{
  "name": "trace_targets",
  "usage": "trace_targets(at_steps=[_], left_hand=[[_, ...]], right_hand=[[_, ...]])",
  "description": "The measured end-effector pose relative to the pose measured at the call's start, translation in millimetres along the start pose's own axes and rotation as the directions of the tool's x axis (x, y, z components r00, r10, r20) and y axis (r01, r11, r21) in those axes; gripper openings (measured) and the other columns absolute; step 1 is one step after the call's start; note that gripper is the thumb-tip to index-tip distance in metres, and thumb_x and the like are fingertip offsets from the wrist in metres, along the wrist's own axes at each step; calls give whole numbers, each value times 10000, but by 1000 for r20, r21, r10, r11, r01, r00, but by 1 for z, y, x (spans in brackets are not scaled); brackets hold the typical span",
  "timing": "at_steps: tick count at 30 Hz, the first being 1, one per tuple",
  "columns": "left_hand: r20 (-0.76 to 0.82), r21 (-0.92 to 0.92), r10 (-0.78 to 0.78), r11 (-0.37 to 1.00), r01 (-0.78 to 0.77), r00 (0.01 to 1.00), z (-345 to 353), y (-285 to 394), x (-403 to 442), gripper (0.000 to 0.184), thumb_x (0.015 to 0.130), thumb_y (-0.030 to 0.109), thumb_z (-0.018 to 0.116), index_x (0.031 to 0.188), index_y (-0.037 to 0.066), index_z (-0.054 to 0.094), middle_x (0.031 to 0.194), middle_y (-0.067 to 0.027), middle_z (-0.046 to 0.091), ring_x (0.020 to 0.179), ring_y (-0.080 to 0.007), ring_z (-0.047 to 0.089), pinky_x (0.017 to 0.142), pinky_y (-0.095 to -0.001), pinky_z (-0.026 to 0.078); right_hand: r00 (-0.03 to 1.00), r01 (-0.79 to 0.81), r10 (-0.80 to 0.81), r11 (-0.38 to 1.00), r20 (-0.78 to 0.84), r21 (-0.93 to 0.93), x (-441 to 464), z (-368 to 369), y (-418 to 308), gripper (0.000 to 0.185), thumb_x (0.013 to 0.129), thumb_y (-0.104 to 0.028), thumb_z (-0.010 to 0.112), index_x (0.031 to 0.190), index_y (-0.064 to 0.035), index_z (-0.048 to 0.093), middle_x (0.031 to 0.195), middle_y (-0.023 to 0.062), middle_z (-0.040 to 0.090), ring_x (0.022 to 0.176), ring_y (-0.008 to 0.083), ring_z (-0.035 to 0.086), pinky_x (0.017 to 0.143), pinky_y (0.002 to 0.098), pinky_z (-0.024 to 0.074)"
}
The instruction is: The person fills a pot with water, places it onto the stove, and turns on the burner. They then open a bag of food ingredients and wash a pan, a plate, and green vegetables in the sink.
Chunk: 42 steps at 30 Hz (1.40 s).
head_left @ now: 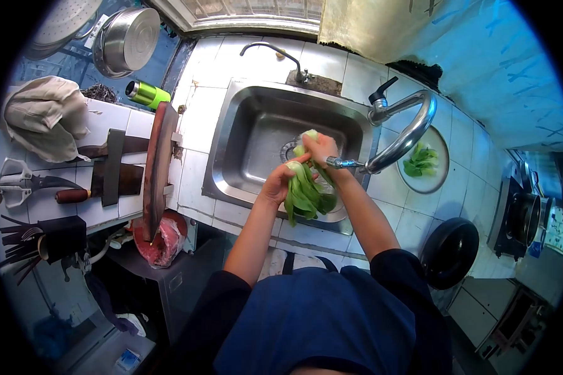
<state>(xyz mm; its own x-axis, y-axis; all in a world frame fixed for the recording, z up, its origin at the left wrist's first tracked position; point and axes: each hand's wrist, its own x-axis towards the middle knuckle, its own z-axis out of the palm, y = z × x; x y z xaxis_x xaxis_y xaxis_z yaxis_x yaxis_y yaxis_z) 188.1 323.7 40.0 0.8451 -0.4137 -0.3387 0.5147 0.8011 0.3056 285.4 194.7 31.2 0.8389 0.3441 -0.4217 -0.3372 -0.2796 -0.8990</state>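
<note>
Over the front of the steel sink (231,131), both hands hold a bok choy (305,195), its pale base up and its green leaves hanging down. My left hand (278,183) is closed round the upper leaves. My right hand (321,151) has its fingers wrapped near the white base, part of which its fingers hide. Just beside the right wrist is the spout tip of the curved chrome faucet (426,119); I cannot tell whether water runs. The drain lies behind the hands, partly covered.
Right of the sink, more greens (423,161) lie on a white plate (445,178), with a black pan (450,253) nearer me. A thin second tap (299,69) stands behind the sink. On the left are an upright cutting board (156,169), cleavers (128,178) and scissors (15,181).
</note>
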Motion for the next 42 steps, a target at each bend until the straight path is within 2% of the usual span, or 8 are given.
trace_targets(at_steps=[7, 16, 21, 31, 32, 34, 38, 42], left_hand=[[29, -142, -11, 990, 15, 1000, 0, 16, -14, 789, 598, 122, 515, 1328, -16, 250, 1259, -230, 360, 1112, -373, 443, 964, -482, 355], [75, -85, -7, 996, 13, 997, -3, 21, -9, 732, 591, 113, 547, 1273, -45, 333, 1151, -182, 469, 1033, -311, 514, 991, -450, 345], [7, 330, -88, 940, 81, 996, -14, 28, 9, 599, 639, 145, 603, 1185, -37, 438, 1110, -149, 511, 989, -265, 543, 890, -408, 448], [-128, 444, 16, 895, 43, 992, 7, 14, 28, 381, 637, -1, 480, 1013, -31, 535, 890, -101, 547, 758, -198, 570, 783, -334, 506], [-217, 492, 59, 869, 57, 974, 0, 12, 32, 357, 649, 20, 495, 1002, -18, 537, 892, -100, 551, 783, -195, 573, 762, -330, 510], [-298, 535, 104, 842, 76, 949, -13, 2, 41, 334, 661, 41, 511, 991, -5, 539, 895, -100, 555, 808, -192, 575, 741, -326, 514], [-378, 761, 357, 645, 68, 854, -26, -21, 66, 248, 694, 51, 533, 940, 30, 550, 752, -63, 555, 677, -162, 571, 603, -270, 469], [-192, 932, 578, 361, -38, 793, -28, -35, 94, 186, 731, 175, 604, 843, 32, 561, 706, -69, 575, 620, -164, 543, 571, -285, 433]], right_hand=[[952, -113, -88, 790, 294, 602, -5, -7, -1, 293, 881, -186, 456, 997, 65, 551, 892, 107, 615, 791, 159, 593, 701, 279, 487], [971, 0, -100, 908, 216, 419, -12, -6, -2, 229, 827, -161, 556, 939, 40, 557, 876, 84, 605, 756, 132, 575, 668, 254, 470], [925, -156, 43, 949, 377, 275, -6, -9, 6, 220, 796, -191, 597, 911, -4, 578, 846, 56, 596, 741, 109, 552, 680, 228, 447], [974, 226, -144, 550, -175, 804, 6, -4, 17, 156, 859, -136, 539, 987, -49, 518, 894, 69, 598, 867, 161, 555, 781, 292, 440], [972, 233, -143, 553, -185, 800, 3, -11, 18, 156, 859, -136, 539, 987, -49, 518, 894, 69, 598, 867, 161, 555, 781, 292, 440], [971, 190, -150, 956, -185, 225, -5, -27, 20, 177, 817, -83, 595, 985, -39, 563, 890, 43, 592, 862, 139, 555, 772, 271, 443], [968, 182, -34, 775, -248, 606, -9, -44, 35, 183, 789, -52, 625, 969, -37, 595, 880, 16, 590, 810, 119, 554, 720, 232, 447], [943, 230, -30, 779, -332, 583, -13, -62, 29, 220, 802, -72, 612, 1019, -62, 575, 924, 50, 586, 784, 120, 541, 692, 231, 440]])
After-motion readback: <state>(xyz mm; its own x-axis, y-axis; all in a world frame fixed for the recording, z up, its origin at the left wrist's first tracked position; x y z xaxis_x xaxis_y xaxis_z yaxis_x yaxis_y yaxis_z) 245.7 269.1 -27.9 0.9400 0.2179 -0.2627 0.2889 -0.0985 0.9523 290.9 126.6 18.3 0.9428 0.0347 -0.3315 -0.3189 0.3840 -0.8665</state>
